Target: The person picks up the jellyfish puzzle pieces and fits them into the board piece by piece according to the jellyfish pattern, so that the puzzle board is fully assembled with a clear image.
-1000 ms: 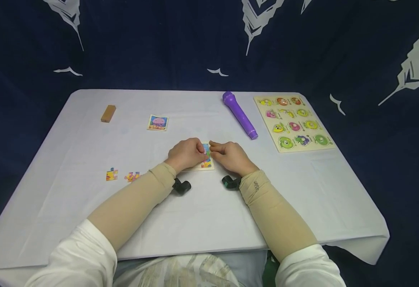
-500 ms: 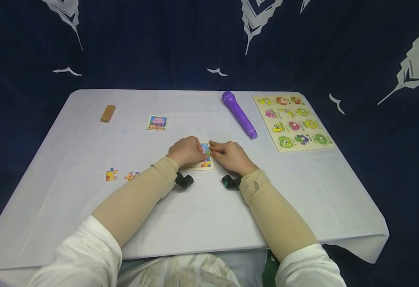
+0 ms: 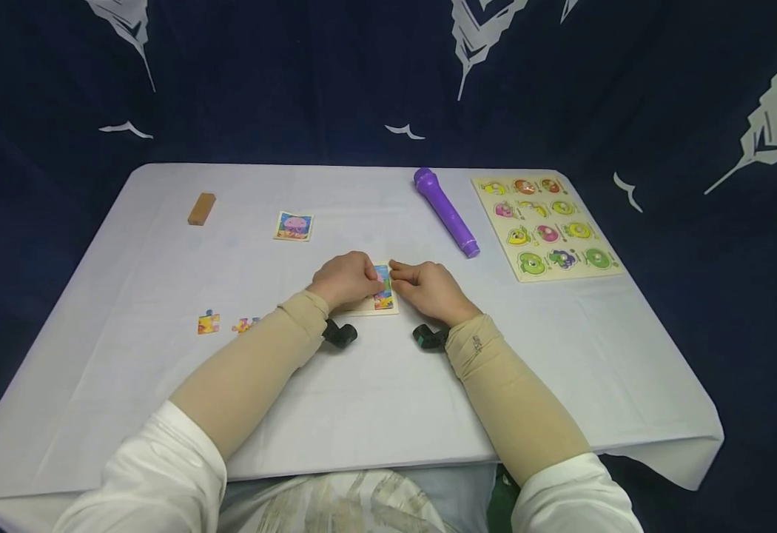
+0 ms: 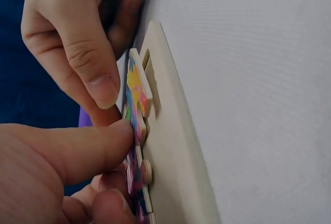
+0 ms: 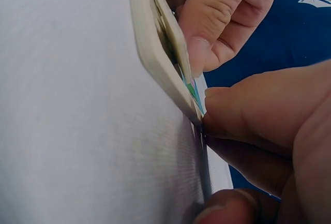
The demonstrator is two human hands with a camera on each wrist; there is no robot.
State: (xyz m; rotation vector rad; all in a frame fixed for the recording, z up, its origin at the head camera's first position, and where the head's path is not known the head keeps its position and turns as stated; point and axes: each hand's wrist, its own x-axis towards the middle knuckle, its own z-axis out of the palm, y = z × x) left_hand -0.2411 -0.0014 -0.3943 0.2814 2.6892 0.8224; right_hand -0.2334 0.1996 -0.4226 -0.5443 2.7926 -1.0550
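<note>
My left hand (image 3: 345, 281) pinches a jigsaw piece (image 4: 138, 87) with thumb and fingertips, over a pale puzzle board (image 3: 362, 309). That piece stands slightly raised and tilted above the board in the left wrist view. Other colourful pieces (image 3: 383, 297) lie in the board's right part; the left hand hides the rest. At the board's right edge is my right hand (image 3: 431, 290), its thumb (image 5: 232, 110) and forefinger gripping the rim. Two loose jigsaw pieces, one yellow (image 3: 209, 323) and one partly covered by the left forearm (image 3: 242, 326), lie to the left.
A small picture card (image 3: 293, 226) lies behind the left hand, and a wooden block (image 3: 201, 209) farther left. A purple stick-like object (image 3: 446, 212) and a fruit puzzle board (image 3: 548, 228) are at the back right. All rest on a white-covered table (image 3: 362, 407).
My left wrist and forearm have turned and shifted slightly to the right, while the fingers stay over the board. The right hand has kept its place.
</note>
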